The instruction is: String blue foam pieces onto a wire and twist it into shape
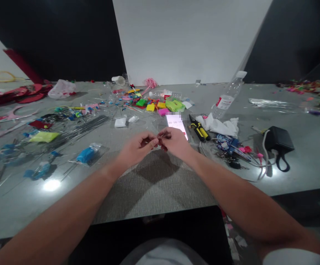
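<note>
Grey speckled stone counter (154,191) fills the view, backed by a white wall panel (187,40) between dark walls and strewn with bright craft scraps. Above its bare middle the left hand (136,149) and right hand (175,141) meet, fingers curled in, fingertips drawn into a pinch. Just behind them lie a lit white phone (178,125), its lower edge covered by the right hand, and yellow-handled black cutters (200,130). Caught in that pinch, between both sets of fingertips, is a small thin piece (158,141), too small to identify.

Phone (177,124) lies behind right hand (175,142); pliers (200,131) right of phone.
</note>
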A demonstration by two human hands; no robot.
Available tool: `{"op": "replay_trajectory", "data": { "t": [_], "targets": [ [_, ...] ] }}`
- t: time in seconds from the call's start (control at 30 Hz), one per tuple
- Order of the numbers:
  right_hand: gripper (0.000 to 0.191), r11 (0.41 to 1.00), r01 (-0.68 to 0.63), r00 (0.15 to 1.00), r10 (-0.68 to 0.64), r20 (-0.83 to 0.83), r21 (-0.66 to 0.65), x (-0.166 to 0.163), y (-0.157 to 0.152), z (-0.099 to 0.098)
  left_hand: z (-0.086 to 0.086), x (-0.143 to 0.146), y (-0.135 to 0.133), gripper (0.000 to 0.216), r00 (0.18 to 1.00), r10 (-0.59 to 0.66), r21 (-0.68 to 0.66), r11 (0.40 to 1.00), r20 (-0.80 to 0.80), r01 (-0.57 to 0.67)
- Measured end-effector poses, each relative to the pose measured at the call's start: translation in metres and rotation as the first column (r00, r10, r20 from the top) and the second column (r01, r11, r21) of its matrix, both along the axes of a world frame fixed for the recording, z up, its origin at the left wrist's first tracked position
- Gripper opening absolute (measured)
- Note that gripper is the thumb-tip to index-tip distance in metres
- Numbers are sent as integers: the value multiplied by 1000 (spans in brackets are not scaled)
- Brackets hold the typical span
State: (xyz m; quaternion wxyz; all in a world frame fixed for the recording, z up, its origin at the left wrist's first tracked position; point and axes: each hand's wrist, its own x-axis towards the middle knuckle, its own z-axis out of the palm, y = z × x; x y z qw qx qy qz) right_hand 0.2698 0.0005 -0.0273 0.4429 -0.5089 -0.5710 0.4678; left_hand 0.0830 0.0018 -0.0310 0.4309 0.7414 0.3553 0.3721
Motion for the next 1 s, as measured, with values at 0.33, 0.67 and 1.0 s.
{"op": "replay_trajectory", "data": {
  "t": [0.33,0.67,1.0],
  "targets": [
    [15,997,-54,997,50,-62,-57,-1,-2,4,3,-1,-1,23,997,69,81,994,-25,-67],
    [21,997,-73,997,73,-23,-11,0,-4,7,-2,1,-2,24,1000,27,95,995,-10,-26],
    [23,999,-22,999,23,-24,23,1,-2,4,0,0,0,21,995,76,55,995,70,-80]
  ]
}}
